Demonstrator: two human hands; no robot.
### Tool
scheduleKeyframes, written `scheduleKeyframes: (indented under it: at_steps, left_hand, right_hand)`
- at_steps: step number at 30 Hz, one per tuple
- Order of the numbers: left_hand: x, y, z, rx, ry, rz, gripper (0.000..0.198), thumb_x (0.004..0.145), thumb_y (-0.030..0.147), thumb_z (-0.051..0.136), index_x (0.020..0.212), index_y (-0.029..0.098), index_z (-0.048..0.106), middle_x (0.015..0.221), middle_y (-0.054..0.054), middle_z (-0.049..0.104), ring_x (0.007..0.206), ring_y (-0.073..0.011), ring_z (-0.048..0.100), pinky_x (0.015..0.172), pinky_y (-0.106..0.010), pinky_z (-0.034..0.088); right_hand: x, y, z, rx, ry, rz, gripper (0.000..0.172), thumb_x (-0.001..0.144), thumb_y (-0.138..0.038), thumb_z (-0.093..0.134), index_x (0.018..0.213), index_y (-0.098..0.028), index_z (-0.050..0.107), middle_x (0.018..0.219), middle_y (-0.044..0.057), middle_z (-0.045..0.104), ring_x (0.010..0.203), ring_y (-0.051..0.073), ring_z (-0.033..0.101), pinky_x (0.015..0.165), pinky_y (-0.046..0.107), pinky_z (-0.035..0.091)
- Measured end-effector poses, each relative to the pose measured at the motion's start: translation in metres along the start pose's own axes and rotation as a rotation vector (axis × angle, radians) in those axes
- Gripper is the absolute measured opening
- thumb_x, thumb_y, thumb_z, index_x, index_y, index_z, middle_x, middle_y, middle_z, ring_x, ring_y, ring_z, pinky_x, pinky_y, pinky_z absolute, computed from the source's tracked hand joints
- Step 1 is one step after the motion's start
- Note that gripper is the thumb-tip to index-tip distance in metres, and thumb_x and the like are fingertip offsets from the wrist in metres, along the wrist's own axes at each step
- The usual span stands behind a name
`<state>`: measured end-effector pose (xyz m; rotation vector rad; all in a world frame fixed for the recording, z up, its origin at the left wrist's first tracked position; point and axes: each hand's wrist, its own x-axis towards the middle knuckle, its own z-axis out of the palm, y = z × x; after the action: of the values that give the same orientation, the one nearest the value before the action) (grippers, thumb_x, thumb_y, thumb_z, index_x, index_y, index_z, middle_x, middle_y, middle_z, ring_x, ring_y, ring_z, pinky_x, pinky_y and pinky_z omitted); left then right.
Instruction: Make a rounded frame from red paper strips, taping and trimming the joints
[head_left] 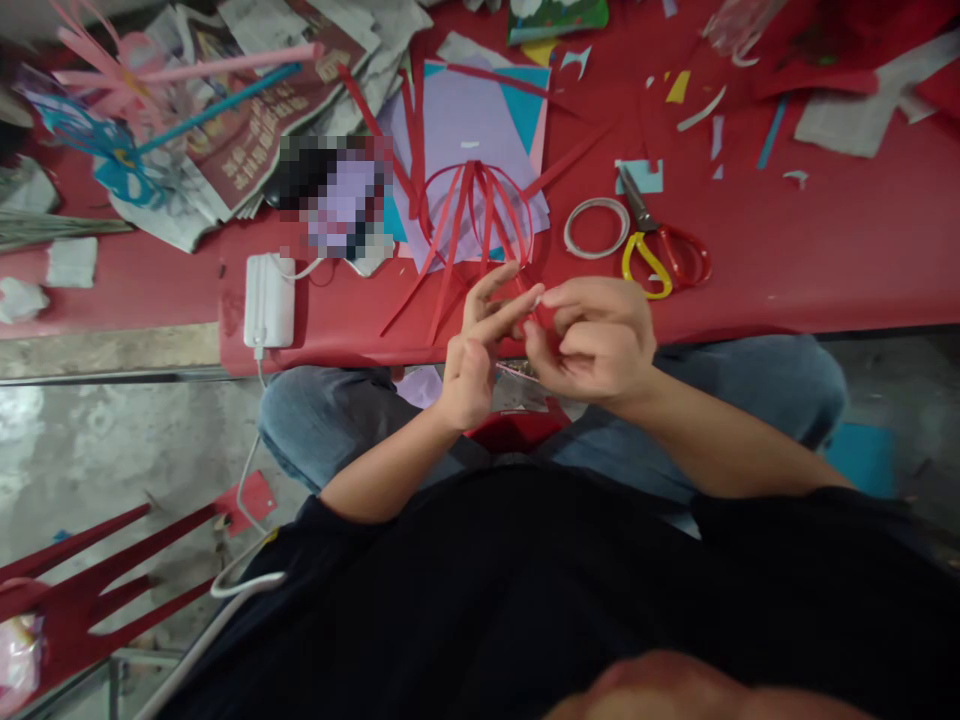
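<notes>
My left hand [480,350] is just past the table's front edge, two fingers stretched out to the right. My right hand [596,338] meets them with thumb and index finger bent in a pinch. A tiny whitish bit [537,300] shows where the fingertips meet; its kind is too small to tell. Just beyond the hands, thin red paper strips [450,255] fan out from one point, with red loops [532,215] around them. They lie partly over lilac paper sheets [469,120]. Right of these are a white ring-shaped coil [598,228] and scissors [646,235] with one yellow and one red handle.
On the red table [787,260] lie a white power bank [270,300] with a cable, crumpled newspaper [262,150] and paper scraps. Pink [135,80] and blue paper flowers [124,165] rest at the left. A red chair [97,610] stands lower left.
</notes>
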<state>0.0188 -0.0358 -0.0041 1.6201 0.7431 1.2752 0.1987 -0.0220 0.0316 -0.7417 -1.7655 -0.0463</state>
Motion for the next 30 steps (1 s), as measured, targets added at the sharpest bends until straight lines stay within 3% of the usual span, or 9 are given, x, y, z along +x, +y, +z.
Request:
scheduleKeyframes:
  at_steps: [2,4,7,9,12,16,18,22,30]
  left_hand:
    - [0.001,0.002,0.0,-0.159,-0.002,-0.073,0.097,0.106,0.083,-0.004,0.163,0.042,0.062,0.184,-0.005,0.042,0.134,-0.0276,0.07,0.099,-0.047,0.068]
    - [0.002,0.003,0.0,-0.246,-0.002,-0.104,0.102,0.104,0.087,-0.007,0.161,0.041,0.065,0.184,-0.004,0.044,0.135,-0.0267,0.069,0.096,-0.042,0.066]
    - [0.002,0.003,0.002,-0.26,0.012,-0.08,0.103,0.103,0.091,-0.001,0.159,0.039,0.068,0.184,-0.005,0.044,0.145,-0.0289,0.064,0.1,-0.042,0.064]
    - [0.002,0.002,0.003,-0.219,0.023,-0.042,0.1,0.104,0.091,0.006,0.16,0.036,0.068,0.185,-0.007,0.042,0.145,-0.0297,0.063,0.105,-0.043,0.063]
    - [0.002,-0.002,0.001,-0.097,0.023,0.03,0.097,0.103,0.095,0.015,0.161,0.037,0.067,0.183,-0.009,0.042,0.15,-0.0334,0.061,0.113,-0.048,0.062]
    - [0.004,-0.006,-0.003,0.034,0.04,0.171,0.094,0.101,0.097,0.025,0.162,0.04,0.067,0.176,-0.009,0.047,0.164,-0.0426,0.05,0.125,-0.059,0.055]
    - [0.003,-0.007,-0.004,0.066,0.047,0.19,0.094,0.101,0.097,0.027,0.162,0.039,0.067,0.177,-0.01,0.045,0.159,-0.043,0.055,0.125,-0.061,0.055]
    - [0.002,-0.004,-0.004,0.097,0.09,0.09,0.099,0.091,0.106,0.038,0.15,0.037,0.077,0.175,-0.01,0.047,0.139,-0.037,0.068,0.122,-0.061,0.056]
    - [0.003,0.004,-0.002,0.102,0.145,0.091,0.094,0.089,0.105,0.048,0.144,0.036,0.081,0.177,-0.009,0.046,0.128,-0.0303,0.068,0.115,-0.055,0.058]
  right_hand:
    - [0.001,0.004,-0.003,0.007,0.004,0.105,0.032,0.105,-0.029,0.075,0.089,-0.03,0.046,0.12,0.001,0.081,0.061,0.012,0.063,0.057,0.036,0.058]
    - [0.002,0.008,-0.007,0.038,-0.027,0.15,0.029,0.107,-0.032,0.074,0.093,-0.031,0.049,0.114,0.003,0.08,0.069,0.017,0.069,0.062,0.04,0.062]
    - [0.005,0.012,-0.011,0.097,-0.103,0.129,0.031,0.106,-0.034,0.078,0.095,-0.032,0.049,0.108,0.003,0.079,0.083,0.022,0.077,0.071,0.043,0.066]
    - [0.007,0.01,-0.011,0.101,-0.112,0.107,0.037,0.104,-0.034,0.082,0.093,-0.031,0.047,0.106,0.003,0.079,0.082,0.022,0.077,0.068,0.042,0.064]
    - [0.01,0.002,-0.005,0.126,-0.032,0.141,0.04,0.101,-0.032,0.084,0.093,-0.03,0.045,0.103,0.001,0.079,0.07,0.018,0.071,0.056,0.037,0.056]
    - [0.012,-0.011,0.005,0.33,0.137,0.341,0.038,0.1,-0.037,0.086,0.105,-0.031,0.049,0.096,-0.002,0.073,0.059,0.012,0.058,0.043,0.029,0.042]
    - [0.012,-0.014,0.007,0.451,0.14,0.424,0.038,0.101,-0.038,0.086,0.112,-0.032,0.05,0.096,-0.003,0.071,0.063,0.011,0.06,0.045,0.026,0.046]
    - [0.01,-0.013,0.006,0.586,0.072,0.524,0.04,0.103,-0.04,0.085,0.117,-0.033,0.049,0.098,-0.004,0.067,0.072,0.012,0.065,0.056,0.027,0.06]
    - [0.011,-0.017,0.004,0.553,0.072,0.54,0.05,0.099,-0.036,0.091,0.111,-0.033,0.042,0.096,-0.006,0.064,0.068,0.01,0.063,0.052,0.024,0.056]
